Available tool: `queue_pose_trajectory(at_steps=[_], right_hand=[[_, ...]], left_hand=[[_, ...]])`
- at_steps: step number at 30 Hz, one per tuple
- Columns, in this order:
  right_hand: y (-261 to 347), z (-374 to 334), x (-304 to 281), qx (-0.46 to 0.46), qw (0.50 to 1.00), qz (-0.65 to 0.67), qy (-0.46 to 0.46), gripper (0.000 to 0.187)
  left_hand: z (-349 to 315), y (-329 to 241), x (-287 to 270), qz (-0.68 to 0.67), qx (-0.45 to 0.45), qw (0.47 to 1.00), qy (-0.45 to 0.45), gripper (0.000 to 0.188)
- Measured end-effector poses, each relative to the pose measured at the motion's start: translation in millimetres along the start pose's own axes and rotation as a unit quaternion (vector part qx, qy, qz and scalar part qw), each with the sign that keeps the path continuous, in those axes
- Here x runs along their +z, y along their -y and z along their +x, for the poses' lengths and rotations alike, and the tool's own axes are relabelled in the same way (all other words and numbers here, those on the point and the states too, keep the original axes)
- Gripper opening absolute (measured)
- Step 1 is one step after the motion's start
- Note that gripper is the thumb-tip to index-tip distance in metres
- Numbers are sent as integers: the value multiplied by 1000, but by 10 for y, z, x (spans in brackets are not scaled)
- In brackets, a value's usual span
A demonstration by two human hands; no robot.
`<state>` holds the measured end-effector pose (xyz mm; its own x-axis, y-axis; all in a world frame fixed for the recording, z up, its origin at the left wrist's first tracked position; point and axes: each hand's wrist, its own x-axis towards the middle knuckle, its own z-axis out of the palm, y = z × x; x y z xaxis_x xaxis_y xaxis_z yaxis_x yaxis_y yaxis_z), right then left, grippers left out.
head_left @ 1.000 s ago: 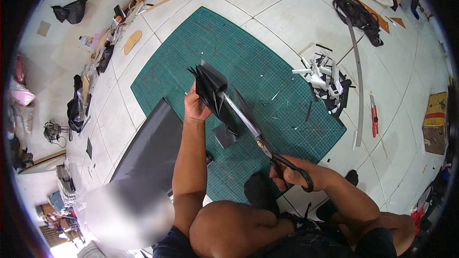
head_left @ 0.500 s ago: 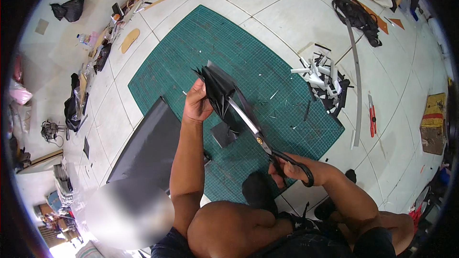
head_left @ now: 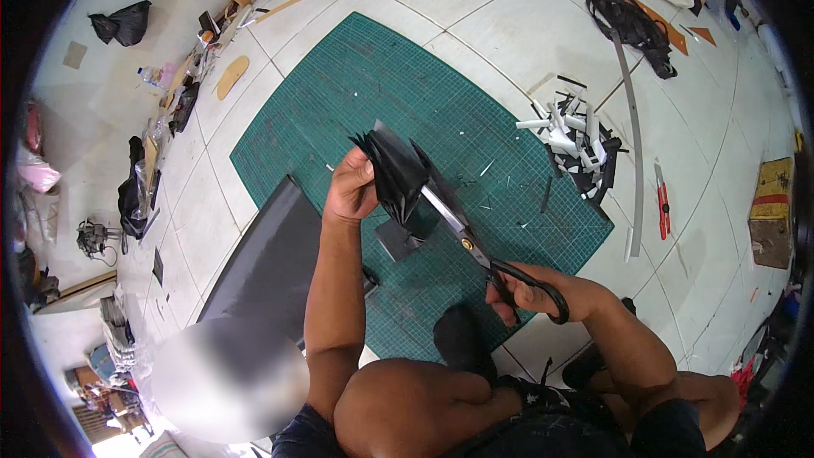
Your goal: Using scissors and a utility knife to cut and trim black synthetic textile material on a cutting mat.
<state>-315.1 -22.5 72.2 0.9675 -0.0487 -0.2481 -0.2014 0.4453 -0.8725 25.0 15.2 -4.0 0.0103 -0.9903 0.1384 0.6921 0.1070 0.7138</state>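
Observation:
My left hand point(head_left: 350, 187) grips a fanned bundle of thin black sheets point(head_left: 395, 171) above the green cutting mat point(head_left: 314, 102). My right hand point(head_left: 543, 290) is wrapped round the black handles of large scissors point(head_left: 465, 242). Their silver blade reaches up to the bundle's right edge, beside a dark strip that sticks out there. How deep the blades go between the sheets is hidden. Under the bundle, a small dark square piece point(head_left: 397, 242) lies on the mat.
A large dark sheet point(head_left: 263, 263) overlaps the mat's left edge. Black and white offcuts point(head_left: 581, 144) are piled at its right. Beyond them lie a long grey strip point(head_left: 634, 153) and a red cutter knife point(head_left: 662, 203). My dark-covered foot point(head_left: 462, 335) rests at the near edge.
Both hands, with the bundle and the scissors, have shifted slightly to the right. The scissors still meet the bundle's right side.

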Motion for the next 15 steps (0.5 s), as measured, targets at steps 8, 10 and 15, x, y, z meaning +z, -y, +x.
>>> queue_pose_trajectory(at_steps=[8, 10, 15], right_hand=[[79, 43, 52, -4, 999, -34, -20, 58], [107, 36, 60, -13, 999, -30, -25, 56], [49, 16, 130, 38, 995, -12, -89, 55]], left_hand=[[9, -30, 110, 33, -39, 998, 29, 37], [17, -45, 147, 45, -47, 997, 33, 36], [10, -31, 150, 74, -15, 997, -18, 27]])
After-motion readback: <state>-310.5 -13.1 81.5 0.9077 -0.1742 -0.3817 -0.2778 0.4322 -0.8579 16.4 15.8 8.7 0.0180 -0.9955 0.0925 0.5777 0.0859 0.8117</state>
